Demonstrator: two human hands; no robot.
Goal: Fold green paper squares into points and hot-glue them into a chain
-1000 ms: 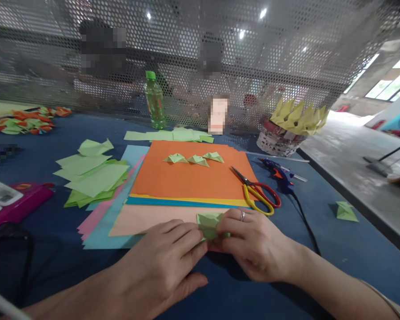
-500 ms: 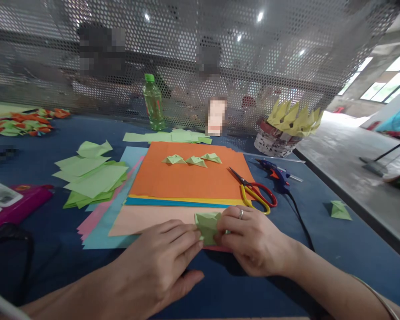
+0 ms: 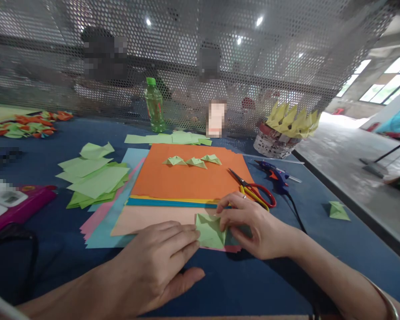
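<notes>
A green folded paper square (image 3: 210,231) with crease lines lies on the near edge of the coloured sheets. My left hand (image 3: 168,255) rests flat, its fingertips on the paper's left edge and its thumb apart on the table. Curved over the right side is my right hand (image 3: 253,224), fingertips touching the paper's top right part, thumb apart from the fingers. Three small green folded pieces (image 3: 196,162) stand in a row on the orange sheets (image 3: 186,180). Scissors (image 3: 255,190) with red and yellow handles lie just beyond my right hand, partly hidden by it.
A blue glue gun (image 3: 276,174) with its cord lies at right, near another green folded piece (image 3: 339,211). Loose green sheets (image 3: 98,180) and a magenta device (image 3: 18,206) are at left. Behind stand a green bottle (image 3: 155,109) and a pot (image 3: 274,141) with yellow paper spikes.
My right hand has lifted and loosened from the green paper, its thumb now away from the fingers. More of the paper's right side shows. My left hand stays in place.
</notes>
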